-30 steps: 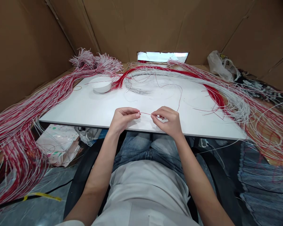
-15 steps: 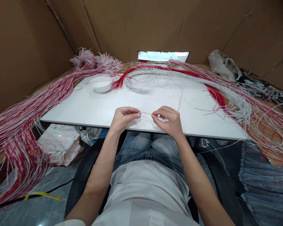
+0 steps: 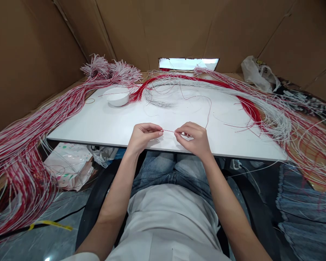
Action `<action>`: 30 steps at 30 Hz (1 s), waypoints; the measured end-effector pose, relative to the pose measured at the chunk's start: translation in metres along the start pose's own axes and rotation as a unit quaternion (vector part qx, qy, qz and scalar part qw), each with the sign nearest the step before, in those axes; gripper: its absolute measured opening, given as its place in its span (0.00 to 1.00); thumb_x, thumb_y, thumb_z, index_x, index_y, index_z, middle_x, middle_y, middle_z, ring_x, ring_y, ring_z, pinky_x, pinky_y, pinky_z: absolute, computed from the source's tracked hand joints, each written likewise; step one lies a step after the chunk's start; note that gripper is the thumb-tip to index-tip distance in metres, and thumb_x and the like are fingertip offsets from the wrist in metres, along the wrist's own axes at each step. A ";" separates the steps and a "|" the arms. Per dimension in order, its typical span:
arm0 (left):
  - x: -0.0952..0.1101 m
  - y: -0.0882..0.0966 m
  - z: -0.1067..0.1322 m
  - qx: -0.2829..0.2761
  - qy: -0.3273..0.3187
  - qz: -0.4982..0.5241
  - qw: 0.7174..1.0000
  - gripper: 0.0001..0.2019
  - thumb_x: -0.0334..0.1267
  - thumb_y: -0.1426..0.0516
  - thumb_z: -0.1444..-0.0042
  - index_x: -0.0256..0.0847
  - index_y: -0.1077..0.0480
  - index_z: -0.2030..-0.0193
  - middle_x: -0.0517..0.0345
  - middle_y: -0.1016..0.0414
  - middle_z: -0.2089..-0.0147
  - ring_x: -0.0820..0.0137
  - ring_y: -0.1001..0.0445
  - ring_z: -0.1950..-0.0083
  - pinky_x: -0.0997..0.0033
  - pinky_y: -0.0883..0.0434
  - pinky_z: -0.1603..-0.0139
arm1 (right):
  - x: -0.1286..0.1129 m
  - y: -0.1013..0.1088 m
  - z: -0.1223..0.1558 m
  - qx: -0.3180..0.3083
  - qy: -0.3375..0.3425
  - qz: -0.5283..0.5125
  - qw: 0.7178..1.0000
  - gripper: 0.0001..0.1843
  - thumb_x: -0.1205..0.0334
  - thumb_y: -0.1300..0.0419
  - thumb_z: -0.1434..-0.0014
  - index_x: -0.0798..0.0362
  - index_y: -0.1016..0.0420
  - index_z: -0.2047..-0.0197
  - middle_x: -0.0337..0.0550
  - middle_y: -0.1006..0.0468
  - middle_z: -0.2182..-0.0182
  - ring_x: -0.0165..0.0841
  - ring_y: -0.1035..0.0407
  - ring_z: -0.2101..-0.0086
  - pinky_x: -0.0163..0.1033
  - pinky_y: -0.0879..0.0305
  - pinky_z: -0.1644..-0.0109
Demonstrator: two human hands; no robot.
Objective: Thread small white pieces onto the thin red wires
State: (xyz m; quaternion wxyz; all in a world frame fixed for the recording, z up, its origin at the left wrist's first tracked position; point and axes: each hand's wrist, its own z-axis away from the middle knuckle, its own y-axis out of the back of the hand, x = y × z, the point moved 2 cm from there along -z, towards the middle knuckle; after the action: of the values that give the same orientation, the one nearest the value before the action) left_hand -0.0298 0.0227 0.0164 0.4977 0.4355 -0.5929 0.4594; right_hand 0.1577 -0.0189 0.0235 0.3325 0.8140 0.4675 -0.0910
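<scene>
My left hand (image 3: 144, 136) and my right hand (image 3: 194, 139) hover over the near edge of a white table (image 3: 108, 123). Each pinches one end of a short stretch of thin red string (image 3: 168, 131) held taut between them. From my right hand the red string loops away over the table toward the back. A small white bowl (image 3: 116, 96) stands at the back left. Thick bundles of red and white strings (image 3: 32, 137) drape off the table's left side.
More red and white strings (image 3: 260, 112) sweep across the back and off the right side. Cardboard walls (image 3: 29, 50) close in the table. A crumpled plastic bag (image 3: 254, 74) lies at the back right, a patterned bag (image 3: 67, 166) below left.
</scene>
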 end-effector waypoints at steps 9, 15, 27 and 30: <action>0.003 -0.001 0.001 -0.014 0.005 0.039 0.999 0.10 0.31 0.30 0.67 0.37 0.22 0.74 0.58 0.21 0.73 0.74 0.26 0.72 0.76 0.31 0.65 | 0.000 0.001 0.000 -0.006 -0.001 0.003 1.000 0.06 0.68 0.42 0.44 0.53 0.25 0.70 0.40 0.24 0.74 0.30 0.33 0.73 0.36 0.37 0.68; 0.003 0.000 0.001 -0.014 0.001 0.055 0.998 0.12 0.29 0.30 0.69 0.37 0.23 0.74 0.58 0.22 0.73 0.73 0.26 0.70 0.75 0.30 0.63 | -0.001 0.001 0.000 -0.002 -0.003 -0.003 1.000 0.06 0.68 0.42 0.44 0.53 0.25 0.70 0.40 0.24 0.75 0.29 0.33 0.73 0.36 0.36 0.68; 0.005 0.000 0.001 -0.018 0.008 0.074 0.997 0.11 0.29 0.30 0.69 0.36 0.23 0.74 0.58 0.21 0.73 0.73 0.25 0.70 0.74 0.30 0.63 | -0.002 0.001 0.001 -0.001 0.004 -0.017 1.000 0.05 0.68 0.41 0.44 0.53 0.24 0.69 0.41 0.24 0.74 0.29 0.32 0.72 0.36 0.36 0.68; 0.005 0.000 0.001 -0.025 0.008 0.082 0.996 0.11 0.29 0.30 0.68 0.36 0.23 0.74 0.58 0.21 0.73 0.74 0.25 0.70 0.75 0.31 0.63 | -0.002 0.001 0.001 -0.001 0.005 -0.019 1.000 0.05 0.69 0.41 0.45 0.53 0.25 0.70 0.40 0.24 0.74 0.29 0.33 0.73 0.36 0.36 0.68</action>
State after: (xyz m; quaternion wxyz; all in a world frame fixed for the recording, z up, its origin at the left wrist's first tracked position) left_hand -0.0309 0.0217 0.0211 0.4740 0.3693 -0.6334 0.4876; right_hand 0.1575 -0.0209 0.0242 0.3289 0.8050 0.4850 -0.0929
